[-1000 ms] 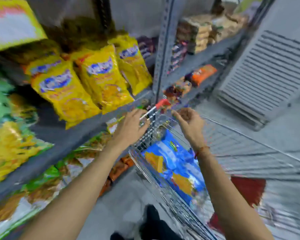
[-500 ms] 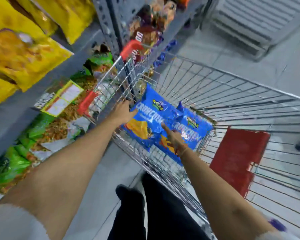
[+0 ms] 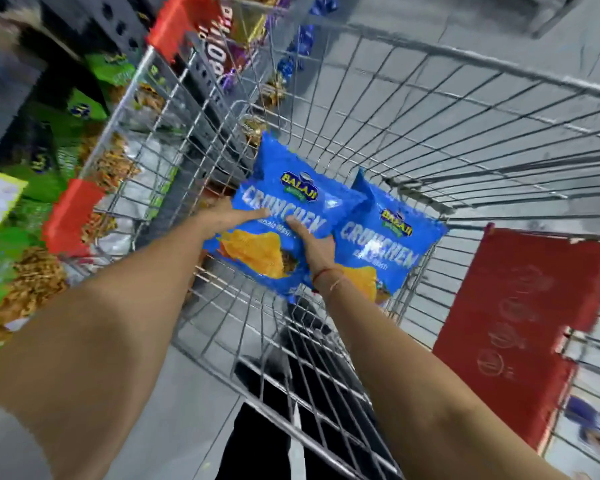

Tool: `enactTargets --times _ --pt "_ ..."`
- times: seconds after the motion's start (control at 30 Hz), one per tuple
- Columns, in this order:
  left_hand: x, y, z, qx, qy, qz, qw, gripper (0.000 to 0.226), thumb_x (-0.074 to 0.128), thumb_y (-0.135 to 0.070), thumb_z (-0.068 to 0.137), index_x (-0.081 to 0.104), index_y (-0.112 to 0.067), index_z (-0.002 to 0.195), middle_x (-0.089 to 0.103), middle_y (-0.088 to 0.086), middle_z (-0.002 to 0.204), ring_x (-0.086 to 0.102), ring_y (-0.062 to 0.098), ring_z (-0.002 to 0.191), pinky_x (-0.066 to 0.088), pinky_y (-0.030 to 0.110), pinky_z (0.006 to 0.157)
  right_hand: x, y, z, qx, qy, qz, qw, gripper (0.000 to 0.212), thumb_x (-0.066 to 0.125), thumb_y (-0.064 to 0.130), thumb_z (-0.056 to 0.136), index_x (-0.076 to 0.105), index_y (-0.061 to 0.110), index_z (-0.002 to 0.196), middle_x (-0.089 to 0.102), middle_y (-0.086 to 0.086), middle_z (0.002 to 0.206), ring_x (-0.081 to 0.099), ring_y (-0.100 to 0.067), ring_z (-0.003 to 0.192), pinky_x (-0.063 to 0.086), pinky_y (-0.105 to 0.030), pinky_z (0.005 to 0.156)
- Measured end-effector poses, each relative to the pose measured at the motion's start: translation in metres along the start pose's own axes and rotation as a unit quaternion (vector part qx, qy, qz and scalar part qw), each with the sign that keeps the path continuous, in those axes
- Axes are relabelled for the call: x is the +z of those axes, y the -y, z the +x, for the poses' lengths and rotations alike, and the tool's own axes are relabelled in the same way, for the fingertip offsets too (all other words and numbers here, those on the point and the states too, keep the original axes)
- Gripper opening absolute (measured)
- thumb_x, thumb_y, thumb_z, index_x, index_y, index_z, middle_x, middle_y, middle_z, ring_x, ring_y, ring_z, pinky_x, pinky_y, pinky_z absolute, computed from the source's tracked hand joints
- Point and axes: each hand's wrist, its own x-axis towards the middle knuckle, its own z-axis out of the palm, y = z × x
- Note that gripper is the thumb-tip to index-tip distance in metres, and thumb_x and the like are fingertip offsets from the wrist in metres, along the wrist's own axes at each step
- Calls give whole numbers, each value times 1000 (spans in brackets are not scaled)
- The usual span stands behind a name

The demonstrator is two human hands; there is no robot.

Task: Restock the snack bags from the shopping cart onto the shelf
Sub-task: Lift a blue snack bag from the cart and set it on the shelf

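Two blue snack bags lie side by side in the wire shopping cart (image 3: pixel 465 109). Both my hands are on the nearer, left blue bag (image 3: pixel 284 188). My left hand (image 3: pixel 222 218) holds its left edge, thumb across the front. My right hand (image 3: pixel 312 244) presses on its right side, fingers partly tucked between the two bags. The second blue bag (image 3: pixel 392 251) lies to the right, untouched. The shelf (image 3: pixel 21 91) stands to the left of the cart, blurred, with green snack bags (image 3: pixel 94 109) on it.
The cart has red handle caps (image 3: pixel 71 216) on its left rim and a red seat flap (image 3: pixel 523 327) at the right. Dark packets (image 3: pixel 222 60) sit on the shelf beyond the cart. My dark trousers (image 3: pixel 257 445) show below. Grey floor (image 3: pixel 430 19) lies ahead.
My head has tilted down from the shelf into the cart. Both hands dropped from the cart's rim onto the left blue bag and closed on it.
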Motion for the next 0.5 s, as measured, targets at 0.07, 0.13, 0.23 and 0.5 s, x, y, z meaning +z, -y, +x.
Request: enactTargets --times 0.07,0.13,0.23,0.5 --pt "-4 8 6 -22 -6 -18 1000 104 79 -75 30 58 -27 120 66 2 117 67 27 100 52 45 91 0 7 -3 5 -16 6 1000 88 84 21 70 38 8 143 51 -9 142 50 -28 130 42 -41 107" --pt "-6 14 6 -28 7 -29 999 101 78 -77 34 57 -28 120 66 3 121 67 26 99 53 45 89 -3 17 -8 -7 -21 -7 1000 88 82 19 72 33 7 144 50 -10 141 49 -28 129 42 -34 100" --pt "-6 -11 -50 -17 26 -59 998 90 73 -79 39 63 -28 113 73 -2 107 70 21 94 53 40 89 -11 36 -26 -46 -13 -40 998 73 81 17 74 43 11 136 57 -5 126 54 -25 121 43 -32 97" --pt "-5 -69 -177 118 -59 -159 978 30 67 -41 79 60 -22 102 67 0 98 64 2 65 49 17 53 -17 103 -87 -171 50 -44 983 65 90 26 59 59 11 114 71 -7 112 70 -19 96 58 -38 87"
